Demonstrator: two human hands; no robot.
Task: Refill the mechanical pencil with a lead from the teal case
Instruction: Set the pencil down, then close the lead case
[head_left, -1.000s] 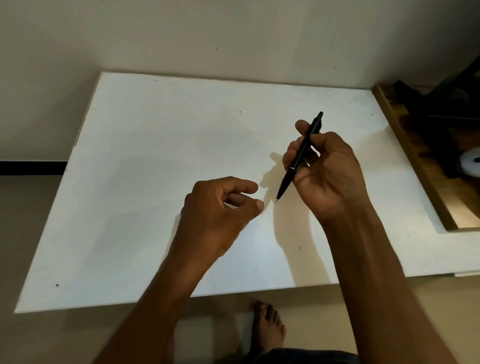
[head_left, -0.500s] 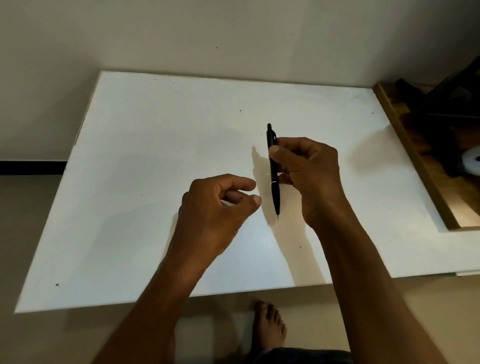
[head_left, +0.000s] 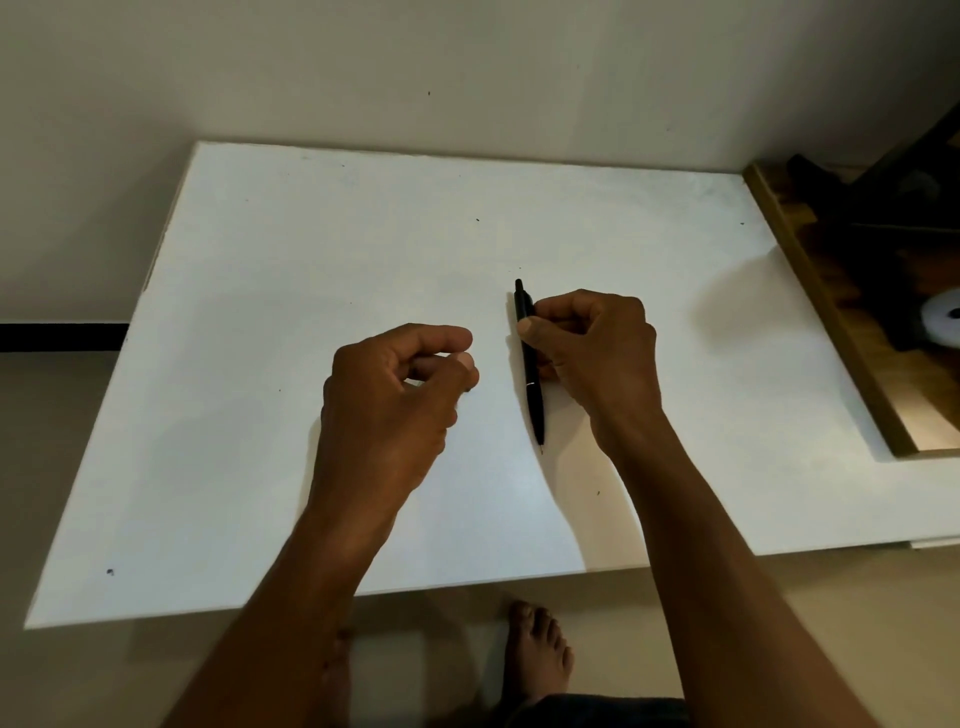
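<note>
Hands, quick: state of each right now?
Left hand: fingers curled, thumb at fingertips; whether it pinches anything cannot be told.
Right hand: grips the black mechanical pencil.

the white bench (head_left: 311, 260) stood against a pale wall, its flat top bare but for tiny dark specks. the black mechanical pencil (head_left: 531, 364), gripped by the right hand (head_left: 597, 353), was on the top or just above it; which could not be told. one speck (head_left: 110, 572) sat far left of the pencil. a wooden tray (head_left: 839, 332) lay far right of the pencil, at the bench's edge.
</note>
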